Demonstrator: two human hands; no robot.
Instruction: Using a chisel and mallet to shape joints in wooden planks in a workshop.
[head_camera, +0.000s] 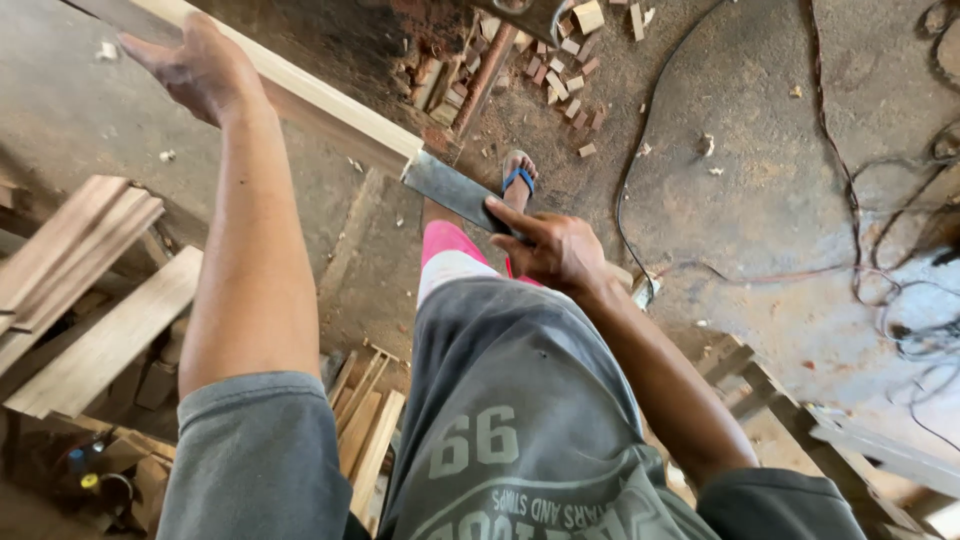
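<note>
A long pale wooden board runs from the upper left down toward the middle. My left hand rests on its upper part with the fingers closed over it. A flat grey metal blade of a try square lies against the board's near end. My right hand grips the handle end of that square. Below it my foot in a blue sandal stands on the dirt floor.
Wooden planks are stacked at the left, thin slats lie below. Small wood offcuts are scattered at the top. Black cables snake over the concrete at the right, beside a wooden frame.
</note>
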